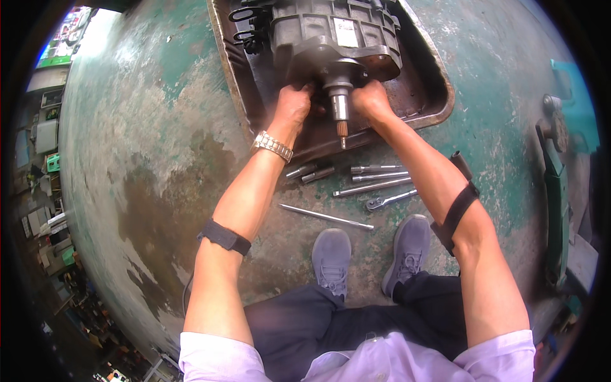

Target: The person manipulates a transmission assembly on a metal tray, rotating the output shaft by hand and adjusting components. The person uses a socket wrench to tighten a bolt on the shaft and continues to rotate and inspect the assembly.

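A grey metal gearbox [304, 35] rests in a dark, shallow metal tray [439, 113], its splined input shaft [340, 108] pointing toward me. On the left of the shaft, my left hand [294, 105] is closed at the lower edge of the gearbox's front flange. My right hand [371, 102] grips at the same flange on the shaft's other side. The fingertips of both hands are largely hidden beneath the casing. A pale label [345, 32] sits on top of the housing.
Between the tray and my shoes [331, 258] lie sockets [317, 174], several extension bars [375, 185], a ratchet [390, 200] and a long pointed bar [326, 216]. Dark wet patches stain the worn green floor [153, 210]. Green metal equipment [555, 210] stands at right; cluttered shelves [48, 191] at left.
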A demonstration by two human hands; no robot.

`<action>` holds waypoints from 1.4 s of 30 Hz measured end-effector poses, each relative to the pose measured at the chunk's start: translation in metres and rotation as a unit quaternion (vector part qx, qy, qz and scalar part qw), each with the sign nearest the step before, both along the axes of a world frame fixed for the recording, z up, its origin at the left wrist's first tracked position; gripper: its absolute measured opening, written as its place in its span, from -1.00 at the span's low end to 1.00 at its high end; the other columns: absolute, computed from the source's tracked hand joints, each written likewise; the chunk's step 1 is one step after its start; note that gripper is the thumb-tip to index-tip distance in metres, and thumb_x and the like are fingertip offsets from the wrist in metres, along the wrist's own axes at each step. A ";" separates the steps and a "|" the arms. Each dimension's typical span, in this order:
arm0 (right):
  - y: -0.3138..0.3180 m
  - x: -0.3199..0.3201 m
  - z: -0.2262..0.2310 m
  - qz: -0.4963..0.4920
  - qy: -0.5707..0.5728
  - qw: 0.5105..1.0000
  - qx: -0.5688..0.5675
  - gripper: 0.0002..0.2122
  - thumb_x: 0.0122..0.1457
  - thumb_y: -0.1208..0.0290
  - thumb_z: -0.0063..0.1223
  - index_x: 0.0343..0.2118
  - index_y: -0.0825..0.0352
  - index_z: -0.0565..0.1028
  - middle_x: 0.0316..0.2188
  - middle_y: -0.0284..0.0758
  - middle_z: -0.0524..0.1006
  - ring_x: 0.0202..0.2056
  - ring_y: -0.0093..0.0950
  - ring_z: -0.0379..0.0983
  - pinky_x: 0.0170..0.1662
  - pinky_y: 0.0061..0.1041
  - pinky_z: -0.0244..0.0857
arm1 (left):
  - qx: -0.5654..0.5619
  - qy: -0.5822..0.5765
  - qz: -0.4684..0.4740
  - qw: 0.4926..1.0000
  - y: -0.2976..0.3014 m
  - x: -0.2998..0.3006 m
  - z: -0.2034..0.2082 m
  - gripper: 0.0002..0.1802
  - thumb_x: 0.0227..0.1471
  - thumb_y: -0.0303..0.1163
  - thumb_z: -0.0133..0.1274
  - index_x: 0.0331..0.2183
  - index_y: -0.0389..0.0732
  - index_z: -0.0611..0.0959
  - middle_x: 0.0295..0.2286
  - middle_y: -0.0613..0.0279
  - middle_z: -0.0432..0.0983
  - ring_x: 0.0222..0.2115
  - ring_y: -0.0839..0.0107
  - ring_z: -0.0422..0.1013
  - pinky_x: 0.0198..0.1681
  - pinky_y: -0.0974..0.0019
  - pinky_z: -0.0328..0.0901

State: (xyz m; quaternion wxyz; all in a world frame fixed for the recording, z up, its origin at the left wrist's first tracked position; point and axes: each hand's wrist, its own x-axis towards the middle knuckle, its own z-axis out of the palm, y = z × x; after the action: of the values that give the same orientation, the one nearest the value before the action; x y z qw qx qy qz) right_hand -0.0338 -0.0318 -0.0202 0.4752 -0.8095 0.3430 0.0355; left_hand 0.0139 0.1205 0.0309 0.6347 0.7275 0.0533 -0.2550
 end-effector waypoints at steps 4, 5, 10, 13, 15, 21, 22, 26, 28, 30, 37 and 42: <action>0.001 -0.003 -0.003 -0.055 -0.013 0.995 0.084 -0.79 -0.19 0.47 -0.04 -0.57 0.58 0.47 -0.60 -0.02 0.49 -0.47 -0.21 0.48 -0.40 -0.29 0.31 | 0.159 -0.098 -0.029 0.982 -0.002 0.003 -0.006 -0.67 -0.07 -0.31 0.08 -0.59 -0.43 0.53 -0.70 0.18 0.41 -0.69 0.43 0.29 -0.59 0.29 0.21; 0.001 -0.003 -0.004 -0.072 -0.018 0.992 0.104 -0.80 -0.18 0.48 -0.04 -0.56 0.58 0.47 -0.62 -0.06 0.49 -0.51 -0.26 0.47 -0.44 -0.30 0.30 | 0.219 -0.127 -0.043 0.966 -0.003 0.003 -0.007 -0.65 -0.09 -0.30 0.08 -0.62 -0.45 0.52 -0.71 0.12 0.43 -0.69 0.39 0.34 -0.57 0.26 0.24; -0.003 0.001 -0.008 -0.091 0.020 0.970 0.223 -0.83 -0.19 0.52 -0.06 -0.59 0.58 0.43 -0.66 -0.18 0.42 -0.57 -0.46 0.30 -0.55 -0.31 0.18 | 0.342 -0.266 -0.076 0.898 -0.008 -0.003 -0.004 -0.63 -0.13 -0.31 0.02 -0.64 -0.51 0.51 -0.62 -0.31 0.41 -0.49 -0.13 0.43 -0.43 0.08 0.30; -0.006 0.001 -0.011 -0.082 0.015 0.969 0.233 -0.84 -0.20 0.53 -0.07 -0.61 0.59 0.42 -0.68 -0.21 0.40 -0.59 -0.49 0.26 -0.57 -0.31 0.14 | 0.363 -0.272 -0.086 0.887 -0.008 -0.003 -0.003 -0.68 -0.14 -0.32 0.02 -0.62 -0.45 0.56 -0.58 -0.33 0.42 -0.44 -0.19 0.42 -0.37 0.02 0.31; -0.007 -0.003 -0.016 -0.057 -0.008 0.985 0.161 -0.84 -0.21 0.54 -0.05 -0.63 0.59 0.42 -0.69 -0.17 0.43 -0.59 -0.50 0.30 -0.57 -0.32 0.14 | 0.354 -0.268 -0.102 0.891 -0.006 0.001 -0.005 -0.68 -0.14 -0.31 0.03 -0.58 -0.46 0.58 -0.55 -0.33 0.44 -0.43 -0.19 0.42 -0.34 0.01 0.32; -0.004 0.004 -0.048 0.026 -0.005 0.999 -0.030 -0.80 -0.19 0.46 0.03 -0.57 0.55 0.51 -0.49 0.08 0.50 -0.33 -0.08 0.49 -0.30 -0.30 0.37 | 0.153 -0.079 -0.062 0.983 0.004 0.010 -0.014 -0.65 -0.06 -0.30 0.00 -0.51 -0.48 0.54 -0.67 0.09 0.40 -0.63 0.31 0.30 -0.59 0.23 0.17; -0.003 0.004 -0.053 -0.049 -0.001 0.997 -0.054 -0.80 -0.19 0.46 0.03 -0.58 0.54 0.51 -0.50 0.08 0.50 -0.33 -0.08 0.49 -0.29 -0.30 0.38 | 0.099 -0.025 -0.053 0.993 0.005 0.008 -0.013 -0.68 -0.05 -0.31 -0.01 -0.49 -0.45 0.54 -0.69 0.25 0.36 -0.70 0.49 0.21 -0.69 0.29 0.09; -0.002 0.006 -0.054 0.058 -0.087 0.985 -0.137 -0.82 -0.21 0.42 0.06 -0.72 0.46 0.47 -0.59 0.03 0.49 -0.45 -0.08 0.49 -0.37 -0.25 0.39 | 0.041 0.012 -0.039 0.998 0.003 0.003 -0.005 -0.69 0.06 -0.32 -0.08 -0.31 -0.43 0.49 -0.54 0.18 0.44 -0.62 0.35 0.37 -0.59 0.29 0.34; -0.004 -0.001 -0.048 0.013 -0.066 0.996 -0.054 -0.81 -0.22 0.40 0.05 -0.73 0.47 0.47 -0.60 0.04 0.48 -0.45 -0.07 0.49 -0.35 -0.23 0.38 | 0.020 0.025 -0.045 0.998 0.002 0.002 0.000 -0.69 0.08 -0.34 -0.11 -0.30 -0.45 0.48 -0.49 0.13 0.46 -0.60 0.34 0.40 -0.61 0.32 0.36; -0.003 -0.004 -0.042 -0.011 -0.079 0.997 -0.011 -0.80 -0.23 0.39 0.05 -0.73 0.47 0.47 -0.59 0.04 0.48 -0.44 -0.07 0.48 -0.33 -0.23 0.38 | 0.023 0.041 -0.045 0.998 0.002 0.002 0.004 -0.69 0.09 -0.35 -0.12 -0.29 -0.46 0.48 -0.48 0.12 0.47 -0.59 0.34 0.41 -0.62 0.33 0.36; -0.005 -0.005 -0.048 0.152 -0.080 0.976 -0.132 -0.89 -0.17 0.55 0.01 -0.74 0.43 0.46 -0.66 -0.13 0.49 -0.55 -0.25 0.47 -0.46 -0.35 0.33 | 0.009 -0.030 -0.014 0.999 -0.003 -0.003 0.002 -0.74 0.08 -0.39 -0.09 -0.37 -0.44 0.52 -0.50 0.12 0.48 -0.65 0.37 0.42 -0.62 0.36 0.37; -0.002 -0.008 -0.039 -0.012 -0.210 0.960 0.187 -0.76 -0.24 0.60 -0.08 -0.91 0.26 0.20 -0.87 -0.51 0.15 -0.80 -0.65 0.00 -0.73 -0.51 -0.22 | 0.160 -0.068 -0.045 0.984 -0.004 0.000 0.001 -0.71 -0.06 -0.32 0.03 -0.47 -0.42 0.58 -0.56 0.15 0.54 -0.60 0.28 0.39 -0.46 0.23 0.28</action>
State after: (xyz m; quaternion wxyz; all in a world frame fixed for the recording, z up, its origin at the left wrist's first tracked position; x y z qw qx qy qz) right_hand -0.0416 -0.0336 -0.0593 0.6797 -0.6912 0.2327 -0.0780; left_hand 0.0141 0.1168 0.0317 0.5006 0.8368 0.0175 -0.2210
